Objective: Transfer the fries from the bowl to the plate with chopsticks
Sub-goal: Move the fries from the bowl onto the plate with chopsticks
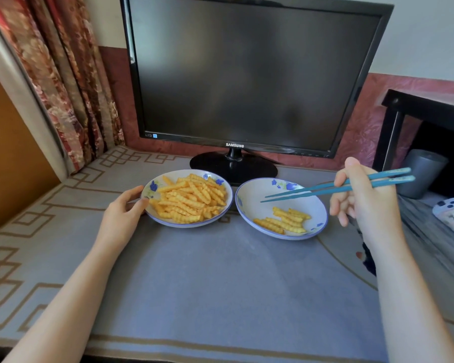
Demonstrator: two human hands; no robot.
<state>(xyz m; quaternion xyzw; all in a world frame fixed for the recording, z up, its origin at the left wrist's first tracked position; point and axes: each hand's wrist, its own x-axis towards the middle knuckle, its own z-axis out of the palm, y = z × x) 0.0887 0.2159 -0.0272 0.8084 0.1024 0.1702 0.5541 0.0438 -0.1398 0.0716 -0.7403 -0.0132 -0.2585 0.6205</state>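
**Now: chopsticks poised over the plate, nothing between the tips**

Seen from the head camera, the person sits at a table under a grey cloth [207, 279] with a tan key-pattern border. Two blue-flowered dishes stand side by side, just apart. The left one, the bowl [152, 186], is heaped with crinkle-cut fries [189, 200]. The right one, the plate [252, 203], has only a small cluster of fries [283, 221] lying in its near half.

The left hand [123, 210] is at the bowl's left edge, thumb and fingers curled round the rim and holding it.

The right hand [364, 203] is raised beside the plate's right side, fingers closed round a pair of teal chopsticks [312, 194]. The sticks slant down and to the left over the bare far half of the plate. Their tips stand slightly apart and carry no fry.

Behind the dishes stands a dark monitor [247, 74], its round foot just behind both. A flowered curtain [63, 87] hangs at the far left. A grey cup [422, 174] stands at the right, past the raised hand.
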